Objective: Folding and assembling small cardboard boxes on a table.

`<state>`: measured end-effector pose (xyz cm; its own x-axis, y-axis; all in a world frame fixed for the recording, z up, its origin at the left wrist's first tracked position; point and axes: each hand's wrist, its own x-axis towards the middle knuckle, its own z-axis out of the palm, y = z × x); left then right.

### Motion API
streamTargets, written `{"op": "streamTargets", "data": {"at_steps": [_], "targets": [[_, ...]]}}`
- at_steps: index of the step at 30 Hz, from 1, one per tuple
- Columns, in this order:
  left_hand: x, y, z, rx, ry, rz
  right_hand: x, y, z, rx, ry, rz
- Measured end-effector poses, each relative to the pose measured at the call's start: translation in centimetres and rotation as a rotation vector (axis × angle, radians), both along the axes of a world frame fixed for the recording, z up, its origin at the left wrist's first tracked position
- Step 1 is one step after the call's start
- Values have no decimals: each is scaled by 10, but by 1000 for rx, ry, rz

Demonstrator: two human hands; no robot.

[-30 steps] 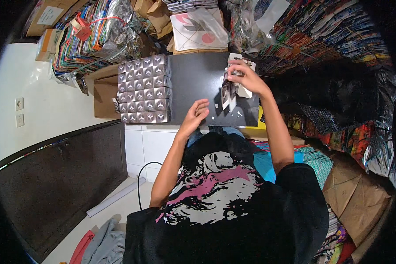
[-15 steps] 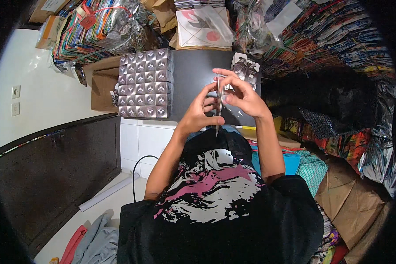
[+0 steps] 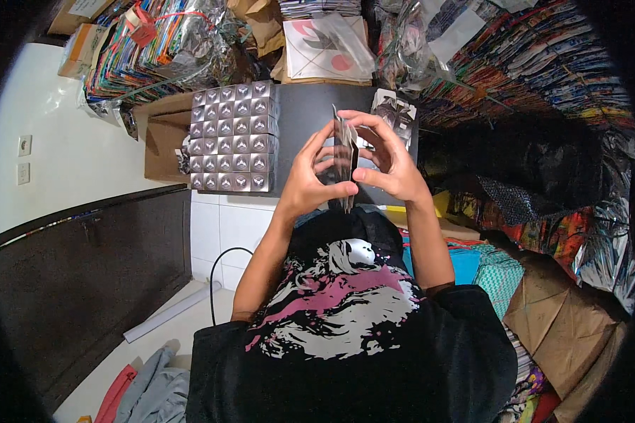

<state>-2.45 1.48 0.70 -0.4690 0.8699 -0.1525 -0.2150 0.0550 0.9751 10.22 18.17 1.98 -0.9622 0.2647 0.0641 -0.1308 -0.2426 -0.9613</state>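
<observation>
Standing edge-up between the two hands, above the counter's (image 3: 300, 127) near edge, the flat carton (image 3: 344, 148) has its long axis running away from the body. The left hand (image 3: 307, 182) grips its left side, the right hand (image 3: 396, 168) its right, neither nearer; more cartons (image 3: 405, 117) lie by the counter's far right corner.

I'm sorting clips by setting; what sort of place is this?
Probably a packing room or stockroom: rows of small matching boxes stand on a black tabletop, colourful flat sheets are stacked high around it, and an open cardboard carton sits at its left end.
</observation>
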Motion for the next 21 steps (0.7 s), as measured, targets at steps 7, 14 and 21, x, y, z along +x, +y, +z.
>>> {"op": "streamTargets", "data": {"at_steps": [7, 14, 21], "targets": [[1, -5, -8, 78, -135, 6, 6, 5, -7, -40, 114, -72], [-6, -26, -56, 328, -716, 155, 17, 17, -18, -175, -229, -364], [-2, -9, -79, 145, -1089, 29, 73, 45, -75, 126, -540, -464]]}}
